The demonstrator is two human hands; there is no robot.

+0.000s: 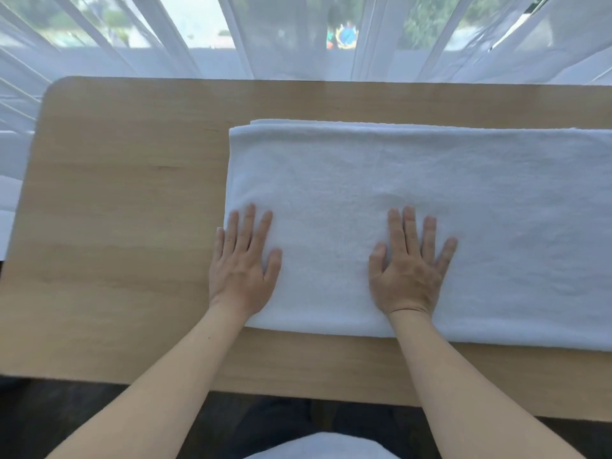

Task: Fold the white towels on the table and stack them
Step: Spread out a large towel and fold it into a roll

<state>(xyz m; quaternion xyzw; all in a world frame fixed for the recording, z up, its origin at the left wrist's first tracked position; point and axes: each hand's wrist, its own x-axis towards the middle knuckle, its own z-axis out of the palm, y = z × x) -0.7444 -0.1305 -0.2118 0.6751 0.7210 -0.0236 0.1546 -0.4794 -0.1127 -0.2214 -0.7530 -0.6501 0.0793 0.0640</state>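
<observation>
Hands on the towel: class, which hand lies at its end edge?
The left hand, flat at the white towel's left end; the right hand rests further in.

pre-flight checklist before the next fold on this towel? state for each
1. Left hand flat on the towel at its left end: ok.
2. Right hand flat on the towel, fingers straight, no grip: ok.
3. Layers aligned: not ok, a lower layer peeks out along the far edge near the left corner.
4. Surface smooth: ok, only faint creases.
5. Right end of the towel lying flat: cannot tell, it runs out of view.
6. Bare table to the left of the towel for a stack: ok.
</observation>
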